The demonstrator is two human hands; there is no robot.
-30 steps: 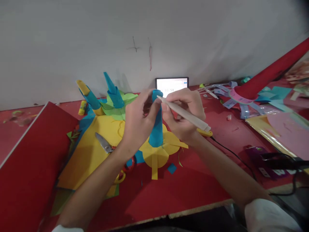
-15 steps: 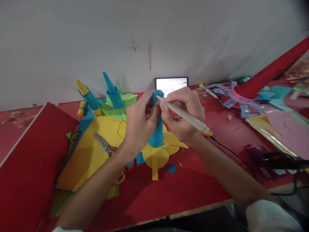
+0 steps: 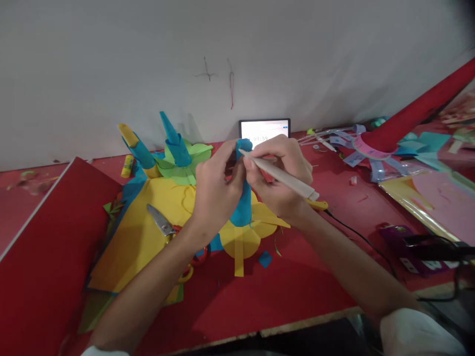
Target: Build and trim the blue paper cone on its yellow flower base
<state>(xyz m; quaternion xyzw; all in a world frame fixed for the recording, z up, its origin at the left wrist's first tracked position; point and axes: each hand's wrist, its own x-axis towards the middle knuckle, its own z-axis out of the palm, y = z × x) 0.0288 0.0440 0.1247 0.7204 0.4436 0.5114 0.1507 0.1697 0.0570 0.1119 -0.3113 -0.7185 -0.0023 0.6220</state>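
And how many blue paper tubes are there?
3: held tube on the yellow paper flower, middle tube on the green paper flower, leftmost tube near the glue stick. Others may be hidden.

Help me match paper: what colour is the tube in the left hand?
The tube is blue, best seen in the head view.

I'm looking at what seems to be a paper-craft workspace: a red tabletop (image 3: 297,282) is standing against a plain grey wall (image 3: 129,59), and sheets of yellow paper (image 3: 137,237), scissors (image 3: 161,221), a glue stick (image 3: 127,166), paper flowers and scraps are covering much of it. I can't tell whether it's a home or a workshop.
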